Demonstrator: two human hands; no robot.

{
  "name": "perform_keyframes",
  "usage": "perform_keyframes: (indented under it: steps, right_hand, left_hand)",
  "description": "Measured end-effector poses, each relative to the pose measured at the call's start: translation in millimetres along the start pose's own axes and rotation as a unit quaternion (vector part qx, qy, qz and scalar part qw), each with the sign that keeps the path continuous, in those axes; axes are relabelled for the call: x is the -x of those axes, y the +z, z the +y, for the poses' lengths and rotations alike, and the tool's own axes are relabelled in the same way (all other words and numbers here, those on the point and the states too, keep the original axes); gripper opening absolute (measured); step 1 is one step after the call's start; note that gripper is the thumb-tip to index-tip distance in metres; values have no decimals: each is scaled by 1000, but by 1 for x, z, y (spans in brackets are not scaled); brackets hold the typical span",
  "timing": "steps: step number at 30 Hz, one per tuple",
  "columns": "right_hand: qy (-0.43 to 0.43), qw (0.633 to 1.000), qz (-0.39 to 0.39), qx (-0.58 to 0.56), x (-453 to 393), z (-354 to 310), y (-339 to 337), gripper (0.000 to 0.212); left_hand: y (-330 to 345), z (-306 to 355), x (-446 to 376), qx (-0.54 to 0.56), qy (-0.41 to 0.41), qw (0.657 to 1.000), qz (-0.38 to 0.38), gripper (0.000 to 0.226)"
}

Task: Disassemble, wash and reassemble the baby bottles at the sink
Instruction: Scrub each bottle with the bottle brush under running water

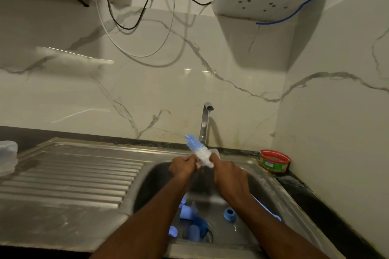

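Landmark: steel sink basin (261,193), dark inside, rim running along its left and right sides.
Open room: ribbed drainboard (80,174) lies left of the basin; a narrow dark counter strip lies right of it, ending at the side wall.
Edges: marble backsplash rises just behind the basin; tap (205,122) stands at the basin's back rim, spout pointing forward.
Bottle brush (201,152): held above the basin's back half, just in front of the tap; blue handle tilts up to the left, white bristles blurred.
Left hand (183,166): over the basin, fingers curled round the brush's lower end.
Right hand (228,171): over the basin, fingers closed on a clear piece (216,153) at the bristles; what the piece is cannot be told.
Bottle parts (189,216): several blue pieces on the basin floor near the drain; 1 blue ring (229,214) lies apart to their right.
Red-rimmed tin (274,161): on the counter at the basin's right back corner.
Clear container (7,156): at the drainboard's far left edge.
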State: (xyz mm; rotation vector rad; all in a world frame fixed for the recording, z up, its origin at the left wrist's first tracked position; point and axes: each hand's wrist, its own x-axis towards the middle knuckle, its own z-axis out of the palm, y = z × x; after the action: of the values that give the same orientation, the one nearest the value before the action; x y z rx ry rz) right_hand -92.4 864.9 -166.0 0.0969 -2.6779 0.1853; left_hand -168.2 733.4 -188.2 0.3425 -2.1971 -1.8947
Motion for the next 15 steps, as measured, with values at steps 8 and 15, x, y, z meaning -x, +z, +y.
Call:
perform_keyframes:
  steps: [8,15]
  right_hand:
    - [84,990,71,-88,-6,26,-2,33]
    - [142,970,101,-171,-13,36,-2,26]
  left_hand:
    - [4,-2,8,140,23,981,-130,28]
    - [1,-7,8,-66,237,940,-238,30]
